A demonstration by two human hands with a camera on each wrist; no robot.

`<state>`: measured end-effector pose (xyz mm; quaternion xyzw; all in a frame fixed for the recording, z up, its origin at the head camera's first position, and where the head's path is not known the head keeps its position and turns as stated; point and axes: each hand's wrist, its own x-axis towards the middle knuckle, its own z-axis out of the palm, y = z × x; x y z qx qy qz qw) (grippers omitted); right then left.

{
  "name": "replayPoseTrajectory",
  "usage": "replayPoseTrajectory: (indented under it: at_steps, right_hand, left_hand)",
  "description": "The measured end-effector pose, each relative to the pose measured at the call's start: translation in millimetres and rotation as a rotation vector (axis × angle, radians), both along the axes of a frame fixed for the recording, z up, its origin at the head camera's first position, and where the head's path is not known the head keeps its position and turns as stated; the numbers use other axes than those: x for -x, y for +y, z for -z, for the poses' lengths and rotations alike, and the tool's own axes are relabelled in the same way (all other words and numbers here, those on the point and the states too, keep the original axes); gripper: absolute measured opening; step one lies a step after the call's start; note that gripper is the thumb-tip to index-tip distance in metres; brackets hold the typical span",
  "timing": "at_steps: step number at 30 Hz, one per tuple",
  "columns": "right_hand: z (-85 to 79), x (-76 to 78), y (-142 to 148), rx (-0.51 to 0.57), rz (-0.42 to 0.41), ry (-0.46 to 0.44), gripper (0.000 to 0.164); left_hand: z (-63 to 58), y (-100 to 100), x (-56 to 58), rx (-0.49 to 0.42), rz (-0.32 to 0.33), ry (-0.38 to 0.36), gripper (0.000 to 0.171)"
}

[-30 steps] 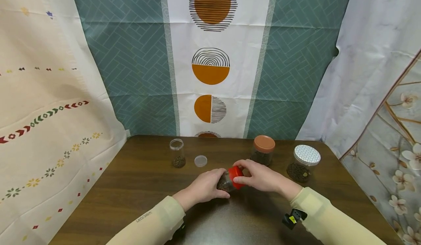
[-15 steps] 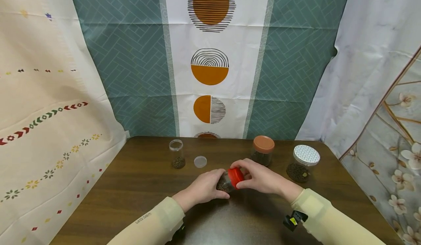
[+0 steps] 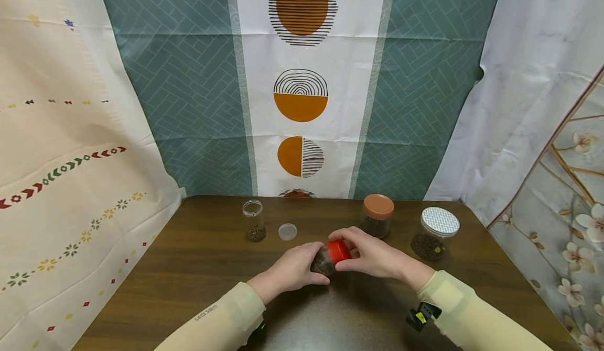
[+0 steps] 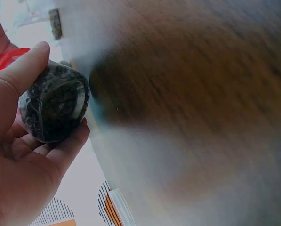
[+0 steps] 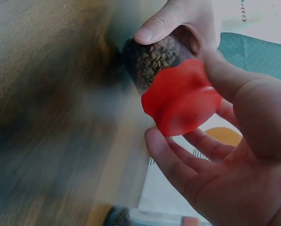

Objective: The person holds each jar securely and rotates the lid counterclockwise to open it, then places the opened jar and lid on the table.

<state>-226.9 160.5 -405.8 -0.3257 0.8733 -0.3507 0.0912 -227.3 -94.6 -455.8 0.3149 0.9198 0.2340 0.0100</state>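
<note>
A clear jar point(image 3: 322, 262) of dark seeds or beans is tilted towards the right above the table. My left hand point(image 3: 293, 267) grips its body, thumb on the near side and fingers round the far side. The jar's scalloped red lid point(image 5: 180, 101) is on its mouth. Around that lid the fingers and thumb of my right hand point(image 3: 370, 253) are curled, holding it by the rim. In the left wrist view the jar's base point(image 4: 60, 103) faces the camera, and part of the lid is hidden behind my thumb.
On the wooden table point(image 3: 198, 267) behind my hands stand an uncovered clear jar point(image 3: 256, 224) and a small clear lid point(image 3: 287, 231). Farther right are a jar with an orange-brown lid point(image 3: 378, 206) and another with a patterned white lid point(image 3: 440, 221). Curtains hang around the table.
My right hand's fingers and thumb have shifted slightly around the red lid. My left hand and the jar stay in nearly the same place.
</note>
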Motion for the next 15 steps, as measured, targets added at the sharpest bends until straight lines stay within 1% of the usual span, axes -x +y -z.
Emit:
replayPoseTrajectory:
  at_steps: [2, 4, 6, 8, 10, 11, 13, 15]
  right_hand:
    - [-0.1, 0.1, -1.1, -0.015, 0.04, -0.004, 0.059]
    - [-0.6, 0.8, -2.7, -0.024, 0.097, -0.021, 0.055]
    - [-1.8, 2.0, -4.4, -0.018, 0.157, -0.067, 0.054]
    - [-2.8, 2.8, -6.3, -0.016, 0.205, -0.132, 0.054]
    - [-3.1, 3.4, -8.1, -0.014, 0.231, -0.199, 0.053]
    - [-3.5, 3.4, -8.9, -0.022, 0.241, -0.22, 0.053]
    - [-4.0, 3.0, -10.3, -0.04, 0.252, -0.24, 0.052]
    - [-4.0, 2.9, -11.3, -0.043, 0.259, -0.239, 0.049]
  left_hand:
    - [-0.1, -0.1, -0.2, -0.002, 0.002, -0.005, 0.069]
    - [-0.5, -0.2, -0.2, -0.006, 0.005, -0.007, 0.069]
    - [-0.7, -0.4, -0.2, -0.011, 0.008, -0.009, 0.069]
    - [-0.8, -0.7, -0.3, -0.016, 0.009, -0.01, 0.069]
    - [-0.9, -0.8, -0.3, -0.015, 0.006, -0.009, 0.068]
    - [-0.9, -0.8, -0.3, -0.015, 0.006, -0.011, 0.068]
    - [-0.9, -0.9, -0.3, -0.014, 0.007, -0.011, 0.068]
    - [-0.9, -0.7, -0.1, -0.011, 0.005, -0.008, 0.068]
